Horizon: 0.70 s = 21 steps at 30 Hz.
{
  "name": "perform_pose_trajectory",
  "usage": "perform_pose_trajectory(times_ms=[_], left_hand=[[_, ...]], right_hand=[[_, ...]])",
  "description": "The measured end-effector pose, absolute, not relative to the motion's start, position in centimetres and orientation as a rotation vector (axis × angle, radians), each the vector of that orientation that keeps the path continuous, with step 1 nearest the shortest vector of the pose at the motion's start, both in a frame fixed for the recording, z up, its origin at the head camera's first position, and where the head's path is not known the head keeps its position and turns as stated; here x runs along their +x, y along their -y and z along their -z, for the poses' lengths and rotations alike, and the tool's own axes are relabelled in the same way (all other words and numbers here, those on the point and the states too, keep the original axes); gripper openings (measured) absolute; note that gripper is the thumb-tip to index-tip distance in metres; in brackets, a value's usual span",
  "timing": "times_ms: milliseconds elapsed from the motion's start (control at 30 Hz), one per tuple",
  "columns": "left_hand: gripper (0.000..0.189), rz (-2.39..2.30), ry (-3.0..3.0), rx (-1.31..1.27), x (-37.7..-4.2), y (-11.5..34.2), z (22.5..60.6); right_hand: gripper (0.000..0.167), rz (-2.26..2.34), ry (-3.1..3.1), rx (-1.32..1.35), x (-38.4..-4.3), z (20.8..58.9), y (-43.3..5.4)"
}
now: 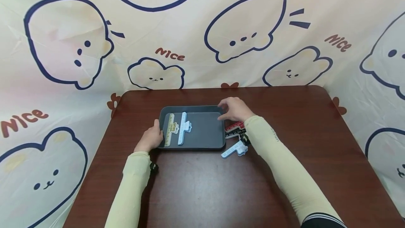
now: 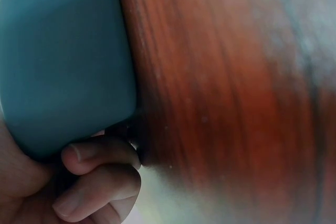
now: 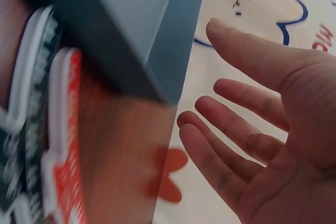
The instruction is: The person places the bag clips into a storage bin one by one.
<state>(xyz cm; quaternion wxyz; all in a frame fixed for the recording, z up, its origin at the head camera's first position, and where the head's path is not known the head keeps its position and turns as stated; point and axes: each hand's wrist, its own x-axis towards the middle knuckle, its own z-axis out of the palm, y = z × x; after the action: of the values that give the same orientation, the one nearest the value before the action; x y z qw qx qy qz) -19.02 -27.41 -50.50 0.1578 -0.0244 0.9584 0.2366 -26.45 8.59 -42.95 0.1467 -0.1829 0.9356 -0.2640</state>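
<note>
A dark grey rectangular tray [image 1: 207,129] lies on the table. My left hand [image 1: 150,137] grips its left edge; in the left wrist view, curled fingers [image 2: 102,156] show at the tray's corner. In the tray are a yellow ruler-shaped clip [image 1: 169,129] and a light blue one [image 1: 182,128], side by side at the left. My right hand [image 1: 235,109], fingers spread and holding nothing, is at the tray's back right corner. Beside the tray's right side lie a red ruler clip [image 3: 68,150], a black one [image 3: 37,119] and another light blue one [image 1: 235,149], partly hidden by the right forearm.
The brown wooden table [image 1: 196,192] extends around the tray. A patterned curtain [image 1: 196,73] with cartoon bears hangs behind the table's far edge and along both sides.
</note>
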Motion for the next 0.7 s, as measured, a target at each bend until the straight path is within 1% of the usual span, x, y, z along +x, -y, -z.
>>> perform_pose_trajectory(times_ms=[200,367,700], left_hand=[[0.046,-0.667,-2.732,-0.073,-19.1,27.4,50.5],[0.047,-0.662,-2.723,-0.071,-19.1,27.5,50.4],[0.046,-0.664,-2.74,-0.06,-19.2,27.4,50.6]], right_hand=[[0.053,0.831,-2.699,-0.388,-25.9,43.7,-12.5],[0.053,0.853,-2.713,-0.324,-25.0,44.4,-15.0],[0.046,0.709,-2.841,-0.231,-23.3,46.5,-16.1]])
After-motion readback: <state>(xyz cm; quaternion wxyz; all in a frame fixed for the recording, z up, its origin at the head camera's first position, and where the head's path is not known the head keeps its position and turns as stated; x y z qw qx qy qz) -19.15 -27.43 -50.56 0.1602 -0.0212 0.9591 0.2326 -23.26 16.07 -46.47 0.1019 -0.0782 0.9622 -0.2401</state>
